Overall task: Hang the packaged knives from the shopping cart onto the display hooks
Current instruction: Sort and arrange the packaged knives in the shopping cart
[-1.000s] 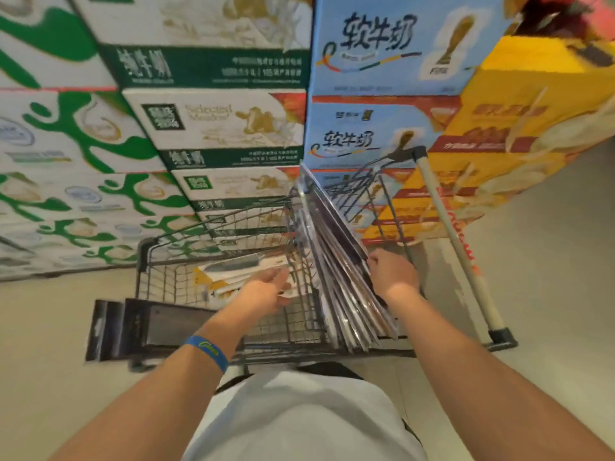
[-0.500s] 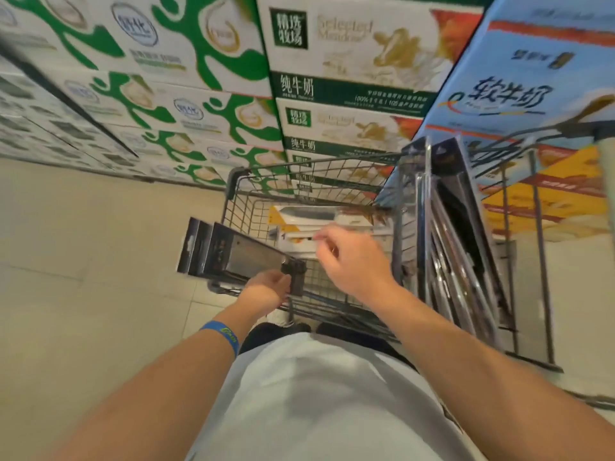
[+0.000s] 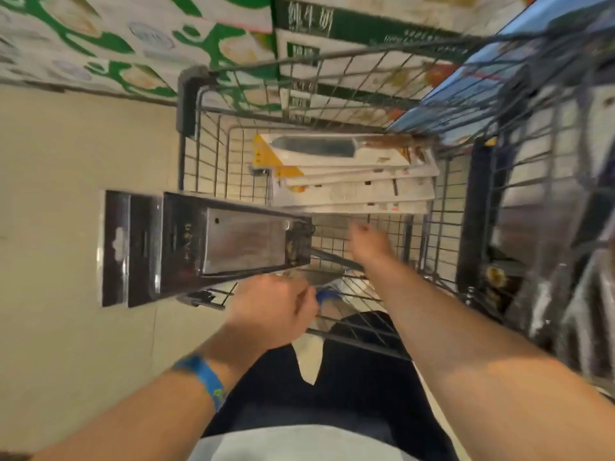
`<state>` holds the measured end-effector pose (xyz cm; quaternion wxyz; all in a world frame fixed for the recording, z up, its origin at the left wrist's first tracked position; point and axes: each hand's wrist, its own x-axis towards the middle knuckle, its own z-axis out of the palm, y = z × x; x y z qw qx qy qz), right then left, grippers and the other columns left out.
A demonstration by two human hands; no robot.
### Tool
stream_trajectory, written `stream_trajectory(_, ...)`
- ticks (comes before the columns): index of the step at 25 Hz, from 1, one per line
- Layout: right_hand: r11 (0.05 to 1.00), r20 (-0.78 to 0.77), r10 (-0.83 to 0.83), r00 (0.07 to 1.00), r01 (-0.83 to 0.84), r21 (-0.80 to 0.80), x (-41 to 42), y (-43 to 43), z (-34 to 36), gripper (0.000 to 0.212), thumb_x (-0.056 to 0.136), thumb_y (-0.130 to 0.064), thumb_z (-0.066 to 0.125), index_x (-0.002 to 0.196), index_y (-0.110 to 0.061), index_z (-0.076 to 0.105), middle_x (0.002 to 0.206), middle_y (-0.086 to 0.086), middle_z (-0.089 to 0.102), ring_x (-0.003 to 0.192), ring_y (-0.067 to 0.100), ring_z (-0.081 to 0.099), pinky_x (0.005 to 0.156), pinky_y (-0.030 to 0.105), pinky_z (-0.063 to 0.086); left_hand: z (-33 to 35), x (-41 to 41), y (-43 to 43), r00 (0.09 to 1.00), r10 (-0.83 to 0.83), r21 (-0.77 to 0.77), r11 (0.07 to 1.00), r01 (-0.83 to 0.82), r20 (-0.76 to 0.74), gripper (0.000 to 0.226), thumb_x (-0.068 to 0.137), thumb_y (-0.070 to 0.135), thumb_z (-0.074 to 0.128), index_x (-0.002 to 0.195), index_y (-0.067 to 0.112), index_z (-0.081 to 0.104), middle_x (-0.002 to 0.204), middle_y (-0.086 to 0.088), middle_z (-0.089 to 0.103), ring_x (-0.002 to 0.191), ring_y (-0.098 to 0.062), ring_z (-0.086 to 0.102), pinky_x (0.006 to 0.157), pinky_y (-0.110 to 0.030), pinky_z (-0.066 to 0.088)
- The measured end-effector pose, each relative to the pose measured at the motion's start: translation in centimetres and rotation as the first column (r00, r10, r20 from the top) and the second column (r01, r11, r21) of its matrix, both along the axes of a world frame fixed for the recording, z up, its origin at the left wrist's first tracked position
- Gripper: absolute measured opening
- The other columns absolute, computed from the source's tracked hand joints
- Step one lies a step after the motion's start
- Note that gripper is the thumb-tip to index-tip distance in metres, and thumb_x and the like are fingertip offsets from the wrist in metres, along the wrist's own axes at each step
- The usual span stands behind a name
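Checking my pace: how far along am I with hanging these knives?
Nothing looks hung yet; no hooks are in view. Left hand grips dark cleaver packs over the shopping cart edge; right hand reaches in toward the white knife packs, all yet to hang.

light: warm, even indoor | blur: heavy motion, worst rt edge | wide-angle warp at edges

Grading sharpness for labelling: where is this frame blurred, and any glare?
Head view: blur smears the right side of the grey wire shopping cart and the green-and-white cartons; the black packaged cleavers in the left hand are sharper, with glare on their plastic.
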<state>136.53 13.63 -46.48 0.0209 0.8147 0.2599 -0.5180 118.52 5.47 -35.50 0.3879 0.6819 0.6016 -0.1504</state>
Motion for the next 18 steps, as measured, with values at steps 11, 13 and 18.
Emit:
stream_trajectory(11, 0.539, -0.261, -0.782, 0.566, 0.824, 0.174, -3.5, 5.6, -8.5, 0.042, 0.091, -0.023, 0.075, 0.126, -0.026, 0.053, 0.105, -0.001, 0.064, 0.091, 0.016, 0.066, 0.076, 0.027, 0.059, -1.4, -0.5, -0.4, 0.992, 0.072, -0.009, 0.997, -0.072, 0.104, 0.046, 0.086, 0.056, 0.018, 0.082, 0.031, 0.056, 0.065, 0.013, 0.053, 0.062, -0.012, 0.058, 0.064, -0.029, 0.050)
stream_trajectory(13, 0.613, -0.199, -0.729, 0.655, 0.754, 0.238, -3.3, 6.1, -8.4, 0.040, 0.093, -0.028, 0.073, 0.126, -0.022, 0.052, 0.106, 0.001, 0.065, 0.092, 0.017, 0.067, 0.080, 0.028, 0.059, -1.5, -0.4, -0.5, 0.990, 0.067, -0.010, 0.998, -0.066, 0.123, 0.046, 0.087, 0.056, 0.018, 0.085, 0.032, 0.057, 0.065, 0.014, 0.054, 0.062, -0.009, 0.057, 0.065, -0.030, 0.052)
stream_trajectory(18, 0.664, -0.088, -0.721, 0.688, 0.721, 0.196, -2.0, 8.5, -7.6, 0.027, 0.101, -0.034, 0.061, 0.119, -0.015, 0.054, 0.091, 0.004, 0.064, 0.073, 0.014, 0.065, 0.073, 0.031, 0.064, -1.8, -0.1, -0.6, 0.989, 0.081, 0.004, 0.997, -0.082, 0.126, 0.047, 0.084, 0.060, 0.018, 0.088, 0.033, 0.056, 0.072, 0.015, 0.060, 0.067, -0.004, 0.058, 0.071, -0.029, 0.052)
